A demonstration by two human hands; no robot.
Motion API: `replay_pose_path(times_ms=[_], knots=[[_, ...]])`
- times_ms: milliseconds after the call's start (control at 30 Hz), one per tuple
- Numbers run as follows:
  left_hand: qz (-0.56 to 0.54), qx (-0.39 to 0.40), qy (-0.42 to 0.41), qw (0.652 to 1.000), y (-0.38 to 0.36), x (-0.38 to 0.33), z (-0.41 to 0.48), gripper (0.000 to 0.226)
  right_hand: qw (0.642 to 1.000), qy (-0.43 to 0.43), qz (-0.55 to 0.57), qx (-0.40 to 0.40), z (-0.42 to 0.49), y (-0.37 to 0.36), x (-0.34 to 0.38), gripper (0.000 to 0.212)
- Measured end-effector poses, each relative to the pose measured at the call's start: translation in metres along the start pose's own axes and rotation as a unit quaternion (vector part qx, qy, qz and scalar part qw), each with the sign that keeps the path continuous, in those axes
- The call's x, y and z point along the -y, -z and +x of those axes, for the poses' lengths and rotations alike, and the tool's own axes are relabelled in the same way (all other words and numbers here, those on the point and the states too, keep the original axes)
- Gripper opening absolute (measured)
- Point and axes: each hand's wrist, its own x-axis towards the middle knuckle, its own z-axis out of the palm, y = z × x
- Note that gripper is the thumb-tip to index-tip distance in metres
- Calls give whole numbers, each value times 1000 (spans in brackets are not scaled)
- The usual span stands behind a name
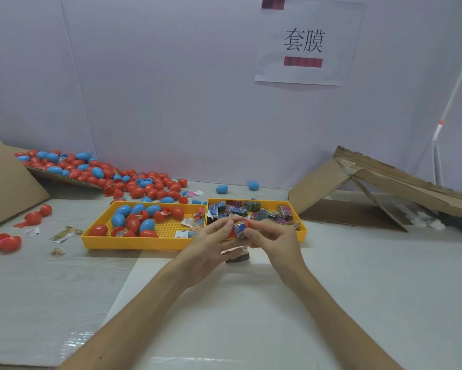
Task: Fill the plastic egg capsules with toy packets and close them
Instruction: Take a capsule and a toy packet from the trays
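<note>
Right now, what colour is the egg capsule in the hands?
The egg capsule is red; head view shows it.

The pale worktop (pixel 358 276) carries two yellow trays that touch side by side, the left tray (pixel 133 243) and the right tray (pixel 301 233). Behind the left one spreads a heap of red and blue egg capsules (pixel 144 184). Two single blue capsules (pixel 221 188) lie near the wall. Folded cardboard (pixel 358 188) rests at the right, and loose red capsule halves (pixel 5 243) at the left.

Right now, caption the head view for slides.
Left hand and right hand hold a red plastic egg capsule and shiny toy packet before yellow plastic trays.
</note>
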Motion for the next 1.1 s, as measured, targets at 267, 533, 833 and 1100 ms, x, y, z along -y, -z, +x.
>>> replay_pose_path(times_ms=[267,533,833,1100], knots=[[-4,-7,15,1000,2,3,3,42,1000,-3,-23,7,1,-1,0,28],[16,33,41,998,-1,2,2,43,1000,-3,-2,-4,2,4,0,19],[17,31,33,999,0,4,1,46,1000,9,3,-7,3,6,-3,26],[48,-6,-12,999,-3,4,2,44,999,-33,5,-10,2,3,-2,27]])
